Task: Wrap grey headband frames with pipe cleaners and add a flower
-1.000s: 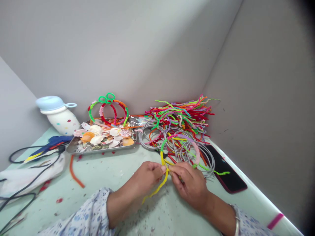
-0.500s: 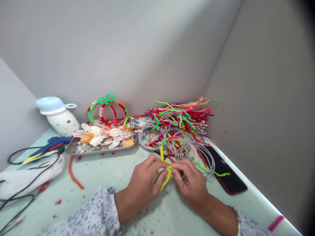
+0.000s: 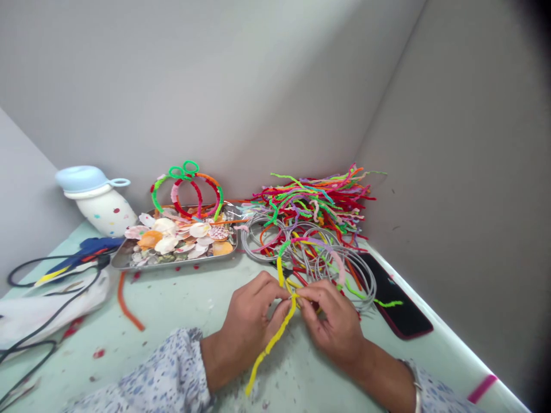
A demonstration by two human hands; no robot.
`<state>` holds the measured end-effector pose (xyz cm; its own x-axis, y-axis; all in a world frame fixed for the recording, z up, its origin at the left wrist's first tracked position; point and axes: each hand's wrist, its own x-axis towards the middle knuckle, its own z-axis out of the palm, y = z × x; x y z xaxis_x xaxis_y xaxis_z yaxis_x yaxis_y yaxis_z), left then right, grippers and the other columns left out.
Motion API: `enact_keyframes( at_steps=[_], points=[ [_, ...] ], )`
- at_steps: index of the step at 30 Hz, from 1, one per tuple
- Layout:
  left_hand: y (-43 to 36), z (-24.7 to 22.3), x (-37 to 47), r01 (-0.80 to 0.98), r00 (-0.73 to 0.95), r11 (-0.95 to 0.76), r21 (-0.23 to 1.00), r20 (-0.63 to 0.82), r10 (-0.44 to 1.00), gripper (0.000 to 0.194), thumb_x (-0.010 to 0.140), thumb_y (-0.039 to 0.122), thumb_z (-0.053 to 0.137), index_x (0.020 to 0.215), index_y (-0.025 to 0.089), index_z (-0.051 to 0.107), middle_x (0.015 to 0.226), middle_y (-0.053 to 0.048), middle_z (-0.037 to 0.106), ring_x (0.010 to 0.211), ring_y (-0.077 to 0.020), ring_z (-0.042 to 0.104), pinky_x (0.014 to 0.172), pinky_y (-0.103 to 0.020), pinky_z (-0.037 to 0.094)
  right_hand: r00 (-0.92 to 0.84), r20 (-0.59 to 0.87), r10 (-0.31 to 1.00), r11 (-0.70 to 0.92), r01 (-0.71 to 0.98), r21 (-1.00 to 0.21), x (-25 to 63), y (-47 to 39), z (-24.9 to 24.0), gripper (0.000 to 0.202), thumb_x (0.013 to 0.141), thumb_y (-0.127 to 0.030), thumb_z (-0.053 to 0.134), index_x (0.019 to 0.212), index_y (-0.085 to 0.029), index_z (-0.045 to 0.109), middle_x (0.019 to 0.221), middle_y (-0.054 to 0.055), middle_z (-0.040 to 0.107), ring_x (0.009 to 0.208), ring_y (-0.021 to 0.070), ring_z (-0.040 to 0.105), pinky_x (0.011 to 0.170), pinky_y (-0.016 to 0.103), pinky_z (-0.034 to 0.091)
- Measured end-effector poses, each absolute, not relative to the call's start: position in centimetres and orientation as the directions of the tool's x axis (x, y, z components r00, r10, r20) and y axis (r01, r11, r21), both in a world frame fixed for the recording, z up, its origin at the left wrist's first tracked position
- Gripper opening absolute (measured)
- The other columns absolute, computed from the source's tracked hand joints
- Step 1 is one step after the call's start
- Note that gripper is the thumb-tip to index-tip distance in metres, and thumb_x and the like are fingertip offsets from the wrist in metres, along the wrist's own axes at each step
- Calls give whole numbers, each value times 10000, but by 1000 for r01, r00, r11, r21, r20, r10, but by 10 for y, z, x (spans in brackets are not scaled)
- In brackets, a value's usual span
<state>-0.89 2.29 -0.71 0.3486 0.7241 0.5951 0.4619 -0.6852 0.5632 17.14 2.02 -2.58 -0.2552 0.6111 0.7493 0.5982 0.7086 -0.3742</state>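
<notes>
Yellow pipe cleaner (image 3: 271, 346) at front centre of the pale green table (image 3: 176, 304), tail slanting down-left past the left hand (image 3: 253, 312). Left thumb and index pinch it near its upper end; right hand (image 3: 338, 321) pinches at the same spot, fingertips almost meeting. Multicolour fuzzy hoop (image 3: 339, 265) arcs up behind the fingers, in front of grey wire coils (image 3: 369, 278). Coils overlap black phone (image 3: 400, 307), right. Pipe cleaner pile (image 3: 314, 198) behind. Left: metal tray (image 3: 172, 266) of seashells (image 3: 167, 245), two fuzzy headbands (image 3: 218, 198) upright there; white bottle (image 3: 109, 213), tilted, blue cap; orange pipe cleaner (image 3: 128, 307) lying nearer.
</notes>
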Motion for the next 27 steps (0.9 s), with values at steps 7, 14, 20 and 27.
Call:
enact_keyframes(
  at_steps=[7,14,20,27],
  points=[
    [21,-7,-7,365,310,-642,674,562,767,55,840,160,577,816,169,626,739,-20,544,682,-130,520,605,-241,398,-283,758,587,728,594,-342,172,19,-28,182,847,-94,544,1006,-174,582,823,47,627,748,148,617,630,252,505],
    [16,-1,-1,323,214,-486,812,437,874,133,828,164,595,695,167,592,702,4,521,660,-118,495,603,-239,377,-320,750,579,741,590,-320,172,19,-28,183,848,-96,546,1012,-172,574,833,55,634,741,153,619,610,255,503],
    [15,-3,3,240,164,-265,934,230,959,167,824,237,604,675,167,574,697,13,494,655,-116,484,595,-233,380,-340,755,562,752,590,-294,172,18,-28,181,849,-92,548,1016,-161,566,834,62,634,747,159,616,611,264,504],
    [12,-5,3,331,140,-273,903,239,961,232,870,294,532,683,165,579,716,-5,523,701,-141,507,651,-263,391,-317,757,571,735,608,-299,171,17,-27,169,860,-97,539,1012,-166,568,830,56,637,740,153,624,614,259,505]
  ],
)
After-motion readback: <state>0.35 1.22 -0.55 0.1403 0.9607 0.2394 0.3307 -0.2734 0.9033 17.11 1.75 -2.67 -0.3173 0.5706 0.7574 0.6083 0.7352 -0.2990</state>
